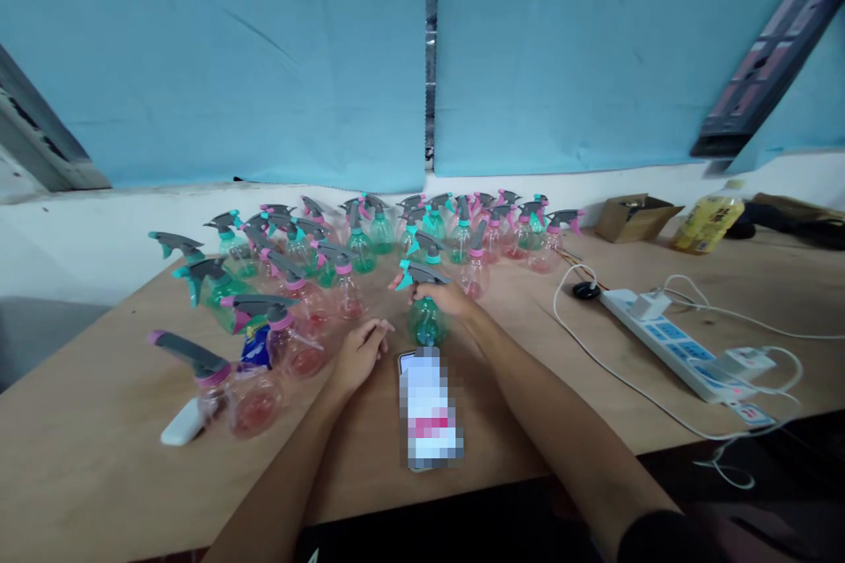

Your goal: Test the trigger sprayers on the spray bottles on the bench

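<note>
My right hand [444, 296] is wrapped round the neck and grey-and-turquoise trigger head of a green spray bottle [428, 323]. The bottle stands upright just behind a phone [429, 409], whose lit screen is blurred out. To the left of the phone, my left hand [362, 354] rests by the tabletop with its fingers curled together and the thumb against them; nothing shows in it. A pink spray bottle [349, 295] is the closest one behind my left hand. Another green bottle with a grey head [430, 248] is right behind the one I hold.
Several pink and green spray bottles [304, 303] fill the table's left and back. A white object [183, 422] and a blue packet [256, 346] lie among them. On the right are a power strip [679, 343] with cables, a cardboard box [635, 218] and a yellow-labelled drink bottle [709, 218].
</note>
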Demonstrator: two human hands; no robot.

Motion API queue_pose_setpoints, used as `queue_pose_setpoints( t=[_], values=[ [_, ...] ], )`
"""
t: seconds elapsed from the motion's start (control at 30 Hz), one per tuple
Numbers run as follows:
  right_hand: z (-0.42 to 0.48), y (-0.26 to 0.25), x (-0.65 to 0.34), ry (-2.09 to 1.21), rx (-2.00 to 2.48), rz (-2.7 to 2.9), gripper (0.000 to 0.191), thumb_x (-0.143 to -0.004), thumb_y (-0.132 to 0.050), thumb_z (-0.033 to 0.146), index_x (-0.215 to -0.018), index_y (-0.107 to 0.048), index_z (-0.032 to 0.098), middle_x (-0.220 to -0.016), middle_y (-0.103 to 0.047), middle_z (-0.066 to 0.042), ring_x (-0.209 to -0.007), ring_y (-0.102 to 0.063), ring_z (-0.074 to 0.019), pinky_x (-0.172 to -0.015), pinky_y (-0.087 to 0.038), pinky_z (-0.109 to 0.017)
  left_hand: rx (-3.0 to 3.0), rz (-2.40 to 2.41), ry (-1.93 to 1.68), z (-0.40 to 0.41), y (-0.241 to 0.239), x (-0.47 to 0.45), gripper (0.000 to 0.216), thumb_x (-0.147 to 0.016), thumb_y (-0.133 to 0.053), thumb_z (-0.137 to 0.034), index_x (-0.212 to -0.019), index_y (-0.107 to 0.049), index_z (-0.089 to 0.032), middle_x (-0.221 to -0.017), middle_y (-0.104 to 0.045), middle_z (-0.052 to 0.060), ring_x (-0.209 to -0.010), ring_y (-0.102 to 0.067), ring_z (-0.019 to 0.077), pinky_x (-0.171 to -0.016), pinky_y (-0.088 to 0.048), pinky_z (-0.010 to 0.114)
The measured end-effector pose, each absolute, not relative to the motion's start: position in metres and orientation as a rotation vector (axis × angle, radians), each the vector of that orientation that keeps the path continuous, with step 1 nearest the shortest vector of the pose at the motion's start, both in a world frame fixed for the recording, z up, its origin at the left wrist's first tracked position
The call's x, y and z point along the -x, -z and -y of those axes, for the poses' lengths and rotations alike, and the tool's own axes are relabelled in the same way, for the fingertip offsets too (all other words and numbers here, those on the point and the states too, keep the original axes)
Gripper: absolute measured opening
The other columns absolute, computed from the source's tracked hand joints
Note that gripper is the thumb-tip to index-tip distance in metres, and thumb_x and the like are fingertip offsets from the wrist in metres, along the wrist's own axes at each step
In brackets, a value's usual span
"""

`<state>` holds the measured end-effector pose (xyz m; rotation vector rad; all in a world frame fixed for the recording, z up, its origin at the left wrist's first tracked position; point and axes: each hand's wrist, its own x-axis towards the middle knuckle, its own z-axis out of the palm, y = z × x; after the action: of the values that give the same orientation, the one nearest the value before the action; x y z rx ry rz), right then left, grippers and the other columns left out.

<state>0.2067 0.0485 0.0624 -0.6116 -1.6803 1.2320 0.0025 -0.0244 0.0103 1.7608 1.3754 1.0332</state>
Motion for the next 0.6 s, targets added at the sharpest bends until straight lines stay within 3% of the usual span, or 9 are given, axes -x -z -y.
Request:
queue_pose_setpoints(
  t=[0.37, 0.6],
  values=[
    [-0.0437, -0.0642, -0.2077, -1.239, 0.511, 1.681, 0.033, -0.064, -0.052, 0.017, -0.090, -0.071, 0.021, -0.078, -0.072, 0.000, -0.066, -0.062, -0.0161, -0.067, -0.050, -0.028, -1.820, -1.360, -0.956, 0.0249, -0.0102, -0.0020, 0.032, -0.090, -0.047, -0.048, -0.085, -0.063, -0.020, -0.063, -0.058, -0.003, -0.059, -0.052, 0.0138, -0.059, -0.039, 0.024],
    [-0.0481, -0.0599, -0.2047, -1.287, 0.547, 1.631, 0.027, -0.063, -0.052, 0.018, -0.082, -0.071, 0.019, -0.076, -0.071, -0.002, -0.063, -0.061, -0.0162, -0.063, -0.050, -0.029, -1.845, -1.362, -0.941, 0.0268, -0.0116, -0.0015, 0.035, -0.090, -0.047, -0.049, -0.085, -0.065, -0.020, -0.064, -0.058, -0.002, -0.060, -0.053, 0.0148, -0.058, -0.040, 0.024]
  ],
)
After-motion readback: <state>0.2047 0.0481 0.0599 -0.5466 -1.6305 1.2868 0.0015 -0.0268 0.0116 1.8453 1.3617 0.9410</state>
